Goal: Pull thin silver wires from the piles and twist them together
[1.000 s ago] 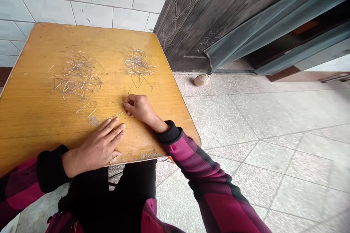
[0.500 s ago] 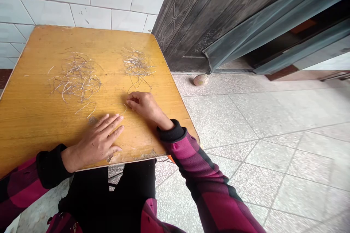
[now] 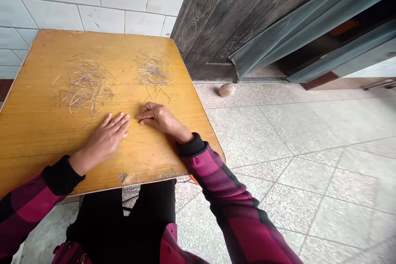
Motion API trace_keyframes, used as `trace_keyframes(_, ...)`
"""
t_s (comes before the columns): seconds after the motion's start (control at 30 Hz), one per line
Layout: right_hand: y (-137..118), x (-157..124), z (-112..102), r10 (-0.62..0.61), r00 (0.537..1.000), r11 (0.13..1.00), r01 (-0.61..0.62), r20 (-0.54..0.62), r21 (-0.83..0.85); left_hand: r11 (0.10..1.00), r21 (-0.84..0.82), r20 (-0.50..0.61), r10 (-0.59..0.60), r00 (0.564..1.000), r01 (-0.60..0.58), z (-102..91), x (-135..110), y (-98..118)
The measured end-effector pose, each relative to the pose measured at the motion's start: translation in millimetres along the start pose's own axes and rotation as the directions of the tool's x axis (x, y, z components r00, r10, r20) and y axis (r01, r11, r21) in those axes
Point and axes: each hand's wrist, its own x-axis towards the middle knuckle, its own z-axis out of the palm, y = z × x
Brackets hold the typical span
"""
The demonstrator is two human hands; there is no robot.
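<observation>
My left hand (image 3: 107,138) lies flat on the wooden table (image 3: 179,144), palm down with its fingers stretched out. A short, thin, curved wire (image 3: 135,129) runs between its fingertips and my right hand (image 3: 157,117). The thumb and fingers of the right hand are pinched together at the wire's far end. Beyond my left hand spreads a loose, tangled pile of wire pieces (image 3: 89,88). A smaller, denser wire pile (image 3: 154,72) lies beyond my right hand. Whether the left fingers press on the wire's near end cannot be made out.
Chipped patches (image 3: 122,177) mark the table's near edge. White wall tiles (image 3: 102,18) stand behind the table. To the right are a dark carved door (image 3: 213,29), a grey-green curtain (image 3: 262,45) and a worn ball (image 3: 227,90) on the tiled floor.
My left hand has slid away from the near edge and slightly left. My right hand has shifted a little left and now pinches the curved wire.
</observation>
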Motion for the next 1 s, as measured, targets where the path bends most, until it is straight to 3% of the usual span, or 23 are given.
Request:
trace_keyframes(0.13,-5,-3,0,-0.008,1.0,0.971,0.012,0.015,-0.239,0.999,0.041,0.012,-0.003,1.0,0.003,-4.5,0,3)
trace_keyframes(0.23,-10,-4,-3,0.029,0.998,0.949,-0.011,0.05,-0.316,0.998,0.055,0.001,-0.001,1.0,0.001,-5.2,0,4)
trace_keyframes(0.5,-7,-4,-9,0.018,1.0,0.999,-0.019,-0.012,-0.047,1.0,-0.011,-0.067,0.002,0.998,-0.002,-4.7,-1,4)
trace_keyframes(0.73,-14,-5,-31,0.101,0.964,0.983,-0.135,-0.246,-0.126,0.997,-0.079,-0.159,-0.033,0.987,0.021,-21.2,-4,-9)
trace_keyframes(0.87,-42,-23,-39,0.158,0.915,0.959,-0.232,-0.371,-0.165,0.986,-0.122,-0.378,-0.149,0.914,0.11,-36.6,-8,-30)
trace_keyframes(1.0,-78,-56,-20,0.185,0.93,0.941,-0.261,-0.318,-0.215,0.974,-0.169,-0.496,-0.217,0.841,0.152,-50.4,-13,-38)
